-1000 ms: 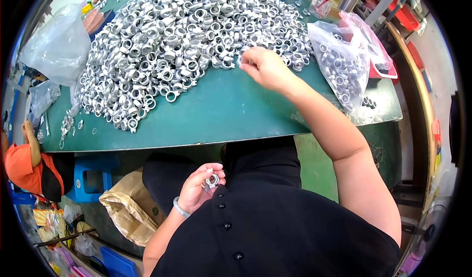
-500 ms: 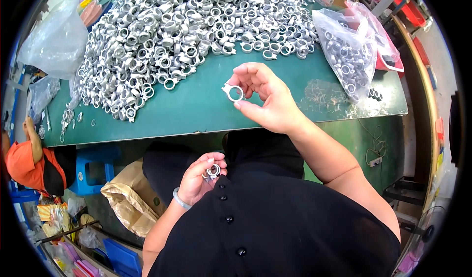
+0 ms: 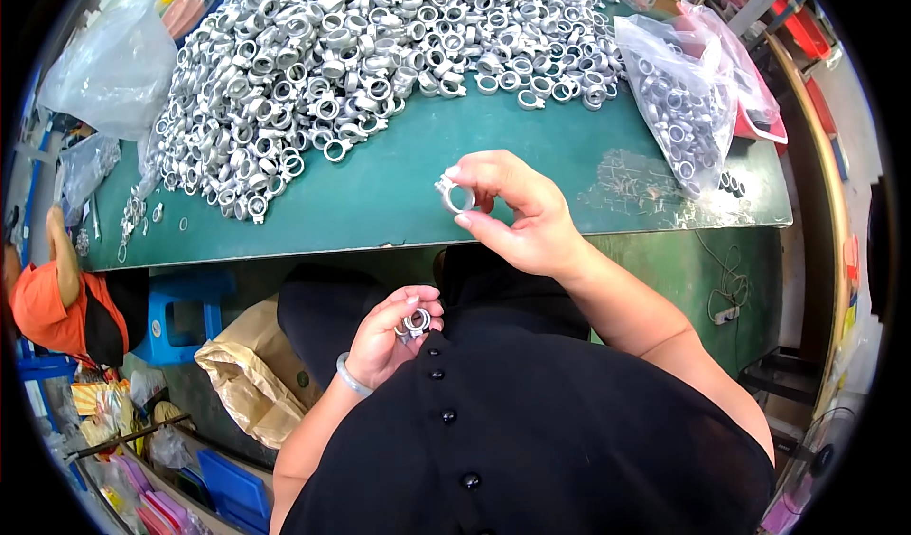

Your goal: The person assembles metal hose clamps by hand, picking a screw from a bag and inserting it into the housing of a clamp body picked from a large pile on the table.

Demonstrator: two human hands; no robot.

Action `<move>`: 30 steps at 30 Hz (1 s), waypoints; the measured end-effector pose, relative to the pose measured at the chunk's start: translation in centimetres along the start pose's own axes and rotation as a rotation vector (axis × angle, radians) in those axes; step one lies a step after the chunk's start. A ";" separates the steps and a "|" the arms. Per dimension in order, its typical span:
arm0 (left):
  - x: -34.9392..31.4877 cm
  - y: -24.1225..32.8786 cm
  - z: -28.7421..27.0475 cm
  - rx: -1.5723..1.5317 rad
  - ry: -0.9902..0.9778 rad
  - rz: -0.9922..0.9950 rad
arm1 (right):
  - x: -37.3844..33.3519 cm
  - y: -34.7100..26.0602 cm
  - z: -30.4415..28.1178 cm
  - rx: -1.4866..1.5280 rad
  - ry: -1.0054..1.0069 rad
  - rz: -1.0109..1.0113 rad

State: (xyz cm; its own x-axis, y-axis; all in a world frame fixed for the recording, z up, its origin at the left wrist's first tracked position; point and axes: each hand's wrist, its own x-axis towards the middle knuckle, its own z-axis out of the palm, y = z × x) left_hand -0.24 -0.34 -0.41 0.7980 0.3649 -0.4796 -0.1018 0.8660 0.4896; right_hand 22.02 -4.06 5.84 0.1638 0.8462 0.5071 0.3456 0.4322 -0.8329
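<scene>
My right hand (image 3: 520, 214) is over the near part of the green table (image 3: 380, 193), thumb and fingertips closed on a silver metal ring clamp (image 3: 459, 196) with a small lug on its rim. Lower down, close to my body, my left hand (image 3: 387, 337) has its fingers curled round another ring clamp (image 3: 416, 323); the palm side partly hides it, and a second ring may lie with it. A large pile of similar ring clamps (image 3: 313, 70) covers the far and left part of the table.
A clear bag of rings (image 3: 678, 108) leans at the table's right, by a pink tray (image 3: 759, 122). Clear plastic (image 3: 104, 70) drapes over the left end. Below are a blue stool (image 3: 180, 317) and a brown paper sack (image 3: 251, 374). A person in orange (image 3: 57, 312) sits at left.
My right hand has come down slightly toward me, and its fingers have closed further on the ring clamp, which has turned. My left hand has barely moved.
</scene>
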 end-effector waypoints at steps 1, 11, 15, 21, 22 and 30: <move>0.0 0.0 0.0 0.004 0.002 -0.002 | 0.0 0.3 0.0 0.001 -0.001 0.000; 0.2 -0.1 -0.5 -0.008 0.000 -0.011 | -0.9 1.5 0.3 0.664 -0.033 0.310; 0.2 0.0 -0.3 0.010 0.021 -0.014 | -1.1 1.7 0.6 0.721 0.002 0.301; 0.3 -0.1 -0.6 0.005 0.011 -0.012 | -1.1 1.3 0.9 0.484 -0.080 -0.029; 0.3 -0.1 -0.6 0.003 0.017 -0.017 | -1.2 1.3 0.9 0.484 -0.080 -0.028; 0.3 -0.1 -0.3 0.017 0.019 -0.013 | -1.3 0.7 0.7 0.776 -0.054 0.150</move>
State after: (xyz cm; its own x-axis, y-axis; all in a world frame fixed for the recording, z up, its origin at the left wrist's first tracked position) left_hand -0.23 -0.19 -0.82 0.7878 0.3605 -0.4994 -0.0815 0.8647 0.4956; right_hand 21.37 -4.65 4.42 0.1056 0.9180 0.3822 -0.4232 0.3893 -0.8181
